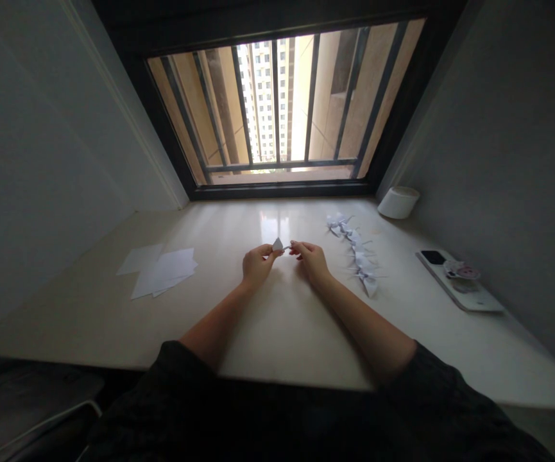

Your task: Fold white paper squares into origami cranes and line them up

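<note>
Between my hands, above the middle of the white ledge, is a small folded paper piece [278,244] with a pointed top. My left hand [256,263] pinches its body between thumb and fingers. On the other side my right hand [310,258] has its fingertips closed on a thin strip that sticks out from the same piece. To the right lies a line of folded white paper cranes [358,249], several of them close together with thin points sticking out. Loose white paper sheets [162,271] overlap on the left.
A white roll [398,203] rests against the right wall near the window [281,109]. A phone [460,285] with a round grip on its back lies at the right. The ledge's front edge [296,384] runs close to my body, and walls stand on both sides.
</note>
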